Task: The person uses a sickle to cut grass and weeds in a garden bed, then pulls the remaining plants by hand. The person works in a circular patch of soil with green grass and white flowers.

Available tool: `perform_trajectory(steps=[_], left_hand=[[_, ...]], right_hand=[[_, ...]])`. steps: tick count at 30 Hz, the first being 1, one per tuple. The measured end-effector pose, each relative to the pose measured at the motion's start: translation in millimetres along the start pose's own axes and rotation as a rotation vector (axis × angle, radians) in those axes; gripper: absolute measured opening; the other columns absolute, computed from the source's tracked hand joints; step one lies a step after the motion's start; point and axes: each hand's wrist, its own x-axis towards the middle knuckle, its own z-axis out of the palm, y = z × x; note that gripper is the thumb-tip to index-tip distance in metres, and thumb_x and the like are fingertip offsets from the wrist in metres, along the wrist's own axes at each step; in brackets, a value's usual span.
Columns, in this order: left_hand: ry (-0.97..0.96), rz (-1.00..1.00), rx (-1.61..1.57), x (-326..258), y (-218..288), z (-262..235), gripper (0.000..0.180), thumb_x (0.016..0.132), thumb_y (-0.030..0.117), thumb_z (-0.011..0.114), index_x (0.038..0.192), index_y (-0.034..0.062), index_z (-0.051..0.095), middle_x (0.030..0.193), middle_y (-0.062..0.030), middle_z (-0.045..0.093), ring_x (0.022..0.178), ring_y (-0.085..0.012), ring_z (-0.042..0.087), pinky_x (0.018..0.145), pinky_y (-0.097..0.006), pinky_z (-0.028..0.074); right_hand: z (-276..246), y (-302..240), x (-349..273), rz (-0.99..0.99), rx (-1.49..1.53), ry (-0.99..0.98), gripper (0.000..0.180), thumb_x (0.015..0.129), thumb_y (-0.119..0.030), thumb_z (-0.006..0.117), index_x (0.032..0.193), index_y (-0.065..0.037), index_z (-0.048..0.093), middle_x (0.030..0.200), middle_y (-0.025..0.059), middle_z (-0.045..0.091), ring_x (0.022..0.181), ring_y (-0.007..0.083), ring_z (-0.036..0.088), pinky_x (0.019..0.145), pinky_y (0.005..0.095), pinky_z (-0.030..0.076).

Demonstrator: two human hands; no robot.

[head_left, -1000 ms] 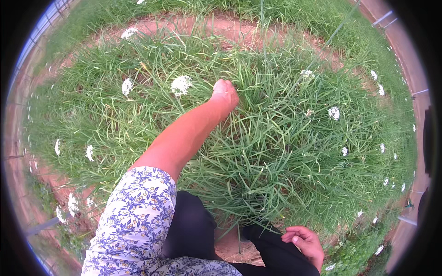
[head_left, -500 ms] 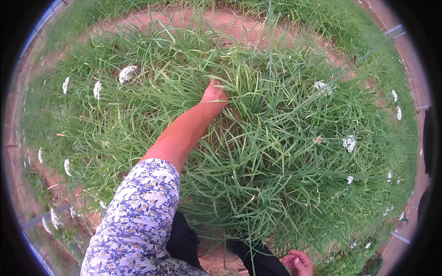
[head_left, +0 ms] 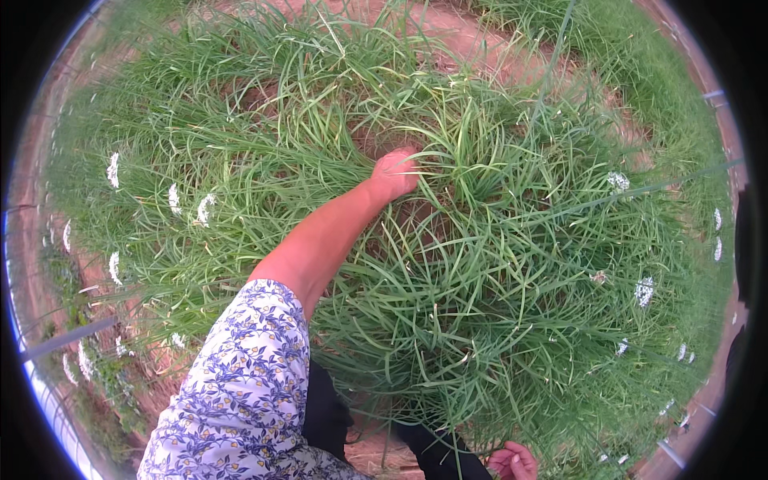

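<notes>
Standing upright near the middle of the view is the position being worked: parting, or perhaps grasping, the clump of long green leaves (head_left: 472,148), and touching its left side with the left-hand grip (head_left: 398,170). Hiding the fingertips among blades, so not telling whether closing on any. Showing more bare soil (head_left: 372,142) beyond the knuckles than 0.5 s ago, so apparently giving clearer access to the clump's base. Running back along the bare forearm to the flowered sleeve (head_left: 232,376). Keeping the right-hand grip (head_left: 512,460) loosely half-curled beside the dark trouser leg (head_left: 436,452), showing nothing held. Farther out, seeing white flower heads (head_left: 206,210) at both sides and a reddish strip of ground (head_left: 472,40) beyond. Finding no container in view.
</notes>
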Motion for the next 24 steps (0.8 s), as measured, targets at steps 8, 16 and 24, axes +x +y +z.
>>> perform_trajectory(steps=[8, 16, 24], left_hand=[[-0.354, -0.307, 0.048, 0.9, 26.2, -12.5, 0.054, 0.087, 0.034, 0.069, 0.131, 0.0062, 0.057, 0.134, -0.0148, 0.064, 0.121, -0.0345, 0.063, 0.097, -0.053, 0.051], [-0.299, -0.148, 0.145, -6.9, 46.1, -25.3, 0.044, 0.092, 0.034, 0.061, 0.133, 0.0164, 0.060, 0.139, -0.0162, 0.058, 0.127, -0.0389, 0.055, 0.102, -0.058, 0.041], [-0.505, -0.088, 0.255, -36.3, 72.0, -7.3, 0.054, 0.106, 0.033, 0.035, 0.158, 0.0203, 0.037, 0.169, -0.0170, 0.023, 0.157, -0.0387, 0.016, 0.127, -0.058, 0.006]], right_hand=[[0.3, 5.9, -0.3, -0.040, 0.013, 0.031, 0.039, 0.102, -0.024, 0.065, 0.134, -0.002, 0.061, 0.108, 0.0109, 0.072, 0.099, 0.0202, 0.068, 0.092, 0.0351, 0.055], [8.4, 1.9, -3.0, -0.037, -0.048, 0.042, 0.043, 0.101, -0.027, 0.067, 0.134, -0.001, 0.061, 0.108, 0.0105, 0.072, 0.098, 0.0197, 0.068, 0.089, 0.0341, 0.056], [9.9, 4.4, -2.9, -0.054, -0.032, 0.070, 0.042, 0.102, -0.029, 0.066, 0.132, 0.000, 0.062, 0.106, 0.0109, 0.072, 0.095, 0.0190, 0.068, 0.086, 0.0325, 0.055]])
